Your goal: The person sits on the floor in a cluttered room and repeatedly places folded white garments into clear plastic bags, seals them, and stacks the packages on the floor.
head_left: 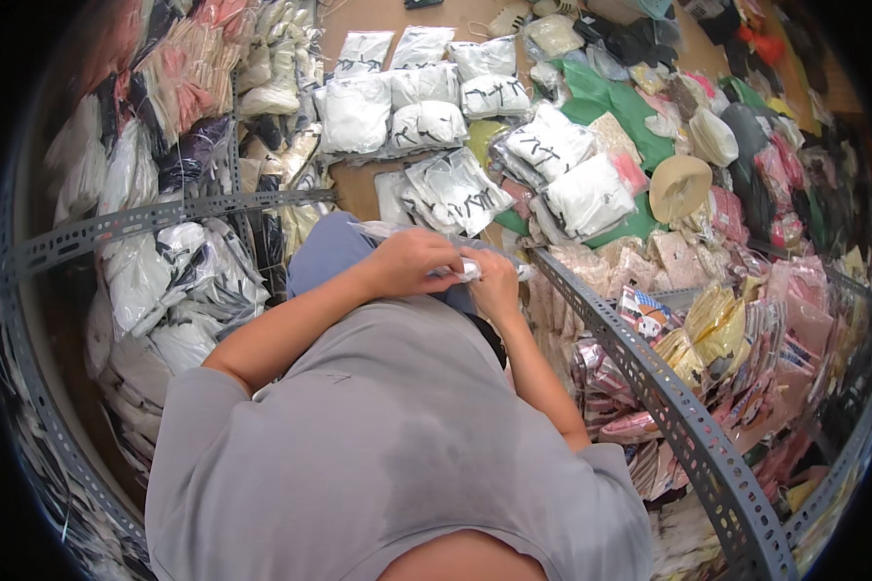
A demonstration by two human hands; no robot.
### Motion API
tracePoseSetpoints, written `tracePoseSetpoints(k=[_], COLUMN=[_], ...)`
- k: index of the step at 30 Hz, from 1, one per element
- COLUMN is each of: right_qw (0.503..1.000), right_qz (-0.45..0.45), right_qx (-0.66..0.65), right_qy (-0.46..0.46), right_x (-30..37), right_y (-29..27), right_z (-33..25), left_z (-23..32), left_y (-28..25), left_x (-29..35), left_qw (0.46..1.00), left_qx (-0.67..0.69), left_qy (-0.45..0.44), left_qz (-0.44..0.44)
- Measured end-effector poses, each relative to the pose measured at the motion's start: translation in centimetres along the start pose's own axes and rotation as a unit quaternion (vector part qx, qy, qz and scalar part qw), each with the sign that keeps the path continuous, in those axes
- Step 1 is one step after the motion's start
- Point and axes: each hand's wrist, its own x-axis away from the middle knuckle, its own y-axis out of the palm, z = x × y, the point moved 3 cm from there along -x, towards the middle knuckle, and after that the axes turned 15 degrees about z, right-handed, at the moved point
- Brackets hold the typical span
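In front of my waist, both hands are closed on a clear plastic bag (471,270) that is bunched up between them. My left hand (415,263) pinches it from the left, fingers pointing right. My right hand (495,285) grips it close by, with a bit of plastic sticking out past its right side. More of the thin film shows beyond my left hand, above my knee. What the bag holds, if anything, is hidden by my hands. Just ahead, a fanned pile of white packets with black marks (455,192) lies on the floor.
Several stacks of white packets (357,114) stand farther ahead on the brown floor (358,190). Perforated metal shelf frames flank me, with a rail (649,373) at right and another (184,210) at left. Bagged garments fill both sides. A beige hat (680,189) lies at right.
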Motion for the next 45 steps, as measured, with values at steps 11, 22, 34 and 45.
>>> tracePoseSetpoints(k=[11, 22, 34, 45], right_qw=[0.997, 0.992, 0.975, 0.932], right_qz=[0.063, 0.103, 0.149, 0.23], right_qx=[-0.019, 0.02, 0.077, 0.11], right_qy=[0.026, 0.064, 0.145, 0.256], right_x=[0.7, -0.3, -6.8, -9.4], right_y=[-1.2, -0.5, 5.1, 10.2], right_z=[0.5, -0.3, -5.7, -13.9], left_z=[0.0, -2.8, -11.0, -14.7], left_y=[0.5, 0.1, -7.1, -12.7], left_x=[-2.0, -3.6, -7.4, -8.8], left_qw=[0.996, 0.983, 0.949, 0.89], left_qx=[0.025, 0.119, 0.227, 0.35], left_qy=[0.034, 0.065, 0.164, 0.234], left_qz=[-0.083, -0.123, -0.148, -0.178])
